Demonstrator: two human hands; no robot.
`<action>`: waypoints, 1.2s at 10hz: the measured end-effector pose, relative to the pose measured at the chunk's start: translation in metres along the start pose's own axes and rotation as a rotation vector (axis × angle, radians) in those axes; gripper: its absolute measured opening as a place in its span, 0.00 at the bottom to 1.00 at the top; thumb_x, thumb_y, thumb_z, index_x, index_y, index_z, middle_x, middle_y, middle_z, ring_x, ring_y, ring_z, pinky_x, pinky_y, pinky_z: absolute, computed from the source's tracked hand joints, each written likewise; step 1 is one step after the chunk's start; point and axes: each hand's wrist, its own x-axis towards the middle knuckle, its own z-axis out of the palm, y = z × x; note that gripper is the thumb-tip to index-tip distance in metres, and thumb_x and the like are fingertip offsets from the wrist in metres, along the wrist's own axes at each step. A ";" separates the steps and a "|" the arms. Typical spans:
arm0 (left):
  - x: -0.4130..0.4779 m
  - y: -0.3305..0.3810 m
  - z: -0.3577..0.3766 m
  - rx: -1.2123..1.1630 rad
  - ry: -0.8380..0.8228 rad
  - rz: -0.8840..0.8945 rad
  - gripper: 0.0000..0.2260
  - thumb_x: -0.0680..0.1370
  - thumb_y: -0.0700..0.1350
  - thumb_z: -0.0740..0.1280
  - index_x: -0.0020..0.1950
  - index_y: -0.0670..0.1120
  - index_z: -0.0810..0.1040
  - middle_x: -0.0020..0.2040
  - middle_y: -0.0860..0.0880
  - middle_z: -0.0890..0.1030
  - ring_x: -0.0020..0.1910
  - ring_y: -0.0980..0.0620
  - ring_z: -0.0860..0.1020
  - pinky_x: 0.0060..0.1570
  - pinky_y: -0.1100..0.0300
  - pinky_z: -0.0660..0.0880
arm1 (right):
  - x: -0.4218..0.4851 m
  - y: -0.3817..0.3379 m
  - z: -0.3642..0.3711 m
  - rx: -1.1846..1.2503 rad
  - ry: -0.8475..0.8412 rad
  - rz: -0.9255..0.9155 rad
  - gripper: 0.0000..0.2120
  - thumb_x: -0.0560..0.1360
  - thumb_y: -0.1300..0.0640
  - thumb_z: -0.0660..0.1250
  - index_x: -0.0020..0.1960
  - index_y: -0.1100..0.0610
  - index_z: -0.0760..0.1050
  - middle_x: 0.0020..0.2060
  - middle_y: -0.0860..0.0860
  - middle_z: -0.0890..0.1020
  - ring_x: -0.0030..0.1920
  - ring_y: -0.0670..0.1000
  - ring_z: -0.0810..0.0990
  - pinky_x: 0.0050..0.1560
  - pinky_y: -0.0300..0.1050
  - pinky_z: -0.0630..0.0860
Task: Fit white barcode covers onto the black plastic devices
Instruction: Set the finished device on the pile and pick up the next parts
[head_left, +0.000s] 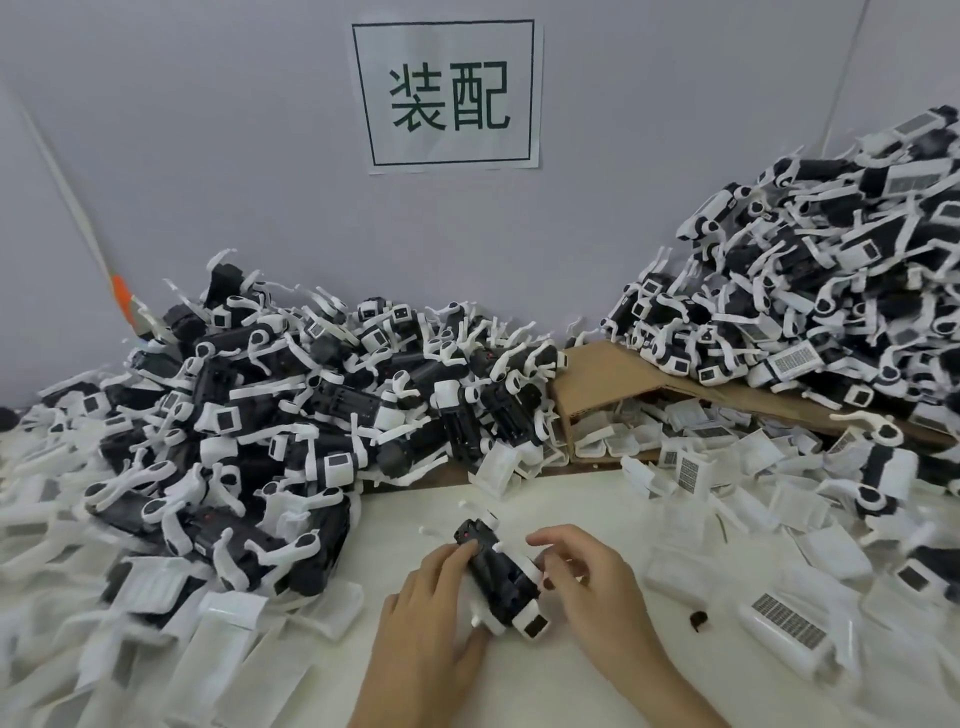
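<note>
1. Grip, left: left hand (431, 608) curls round the near-left side of the black device (498, 571), holding it tilted just above the surface (519, 499), near centre.
2. Grip, right: right hand (597, 587) has its fingertips bent in, pinching the white cover (531, 569) against the device's right flank (whether it has seated fully is hidden by the fingers).
3. Judgement: the cover is being pressed home. To do it well, steady the body with the left hand, line the cover up square, and press evenly along its length rather than at one corner. Keep fingers off the thin white arms that stick out.
4. Loose covers (789, 623) lie scattered to the near right, within reach.
5. Further out: pile of devices (260, 415) far left, a taller pile (831, 291) far right, and cardboard (602, 379) between them.
</note>
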 end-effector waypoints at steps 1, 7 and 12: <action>-0.003 0.000 0.002 0.048 0.011 0.034 0.34 0.80 0.57 0.62 0.71 0.70 0.37 0.77 0.62 0.50 0.74 0.61 0.60 0.60 0.66 0.61 | -0.004 -0.004 0.002 -0.006 -0.009 -0.047 0.16 0.80 0.64 0.64 0.47 0.43 0.82 0.40 0.40 0.83 0.39 0.45 0.81 0.42 0.34 0.74; -0.003 0.017 -0.014 -0.097 0.362 0.149 0.26 0.71 0.62 0.65 0.66 0.52 0.77 0.63 0.55 0.81 0.62 0.54 0.76 0.59 0.55 0.69 | -0.013 -0.022 -0.011 0.245 -0.103 -0.269 0.29 0.71 0.75 0.59 0.59 0.49 0.82 0.55 0.45 0.86 0.60 0.48 0.82 0.54 0.38 0.79; 0.002 0.031 -0.037 -1.428 0.235 -0.565 0.19 0.83 0.58 0.54 0.58 0.49 0.80 0.55 0.51 0.84 0.57 0.53 0.80 0.55 0.55 0.75 | -0.018 -0.005 0.010 -0.162 -0.372 -0.212 0.32 0.72 0.31 0.67 0.71 0.28 0.55 0.69 0.25 0.64 0.68 0.30 0.66 0.66 0.37 0.67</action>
